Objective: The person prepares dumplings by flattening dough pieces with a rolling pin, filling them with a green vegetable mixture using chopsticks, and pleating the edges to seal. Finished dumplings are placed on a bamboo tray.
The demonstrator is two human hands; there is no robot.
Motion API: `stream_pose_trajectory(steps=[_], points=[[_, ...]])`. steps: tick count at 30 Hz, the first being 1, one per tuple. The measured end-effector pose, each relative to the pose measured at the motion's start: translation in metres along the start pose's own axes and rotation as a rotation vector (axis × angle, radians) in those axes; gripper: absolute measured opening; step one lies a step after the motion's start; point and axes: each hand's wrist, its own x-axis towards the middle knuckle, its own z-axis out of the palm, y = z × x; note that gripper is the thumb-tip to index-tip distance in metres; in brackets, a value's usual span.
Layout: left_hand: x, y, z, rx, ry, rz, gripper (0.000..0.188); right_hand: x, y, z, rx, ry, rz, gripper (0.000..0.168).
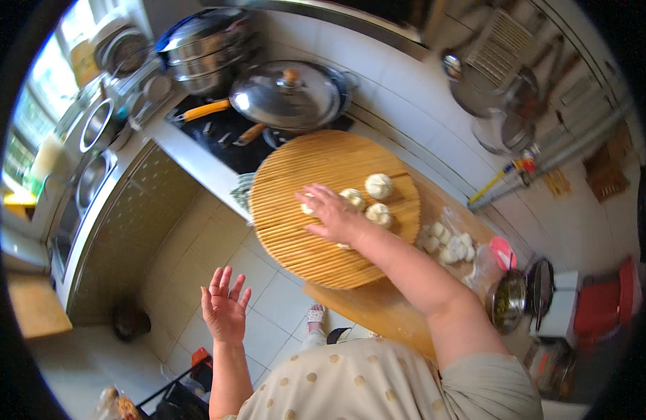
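Observation:
My right hand (336, 214) is palm down above a round slatted tray (291, 168), its thumb spread away from the fingers. A pale pleated bun (308, 209) shows partly beneath it; whether the fingers touch it I cannot tell. Other pleated buns lie to the right on the tray, one at the upper right (378, 186) and one below it (379, 215). Another bun (344, 245) is mostly hidden under my wrist. My left hand (227, 310) is raised over the floor with its palm up and fingers apart, holding nothing.
Small dough pieces (450, 244) lie on the wooden board (365, 312) beside a pink round item (503, 252). A metal bowl with green filling (506, 302) stands at the right. Behind the tray, a lidded wok (286, 100) and a stacked steamer (202, 58) sit near the cooktop (197, 131).

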Motion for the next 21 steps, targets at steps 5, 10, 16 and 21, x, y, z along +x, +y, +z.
stream_pose_trajectory(steps=[5,10,16,21], points=[[-0.003,-0.041,0.051,0.249,-0.191,-0.219,0.047,-0.129,-0.038,-0.037,0.270,0.262,-0.115,0.057],[-0.026,-0.137,0.107,0.240,-0.761,-0.614,0.085,-0.309,-0.056,-0.048,0.387,0.101,0.455,0.050],[-0.094,-0.275,0.224,-0.340,-1.407,-1.178,0.132,-0.480,-0.087,-0.058,0.598,0.148,0.994,0.050],[-0.170,-0.354,0.285,-0.585,-1.581,-1.346,0.134,-0.599,-0.102,-0.061,0.479,0.284,1.148,0.049]])
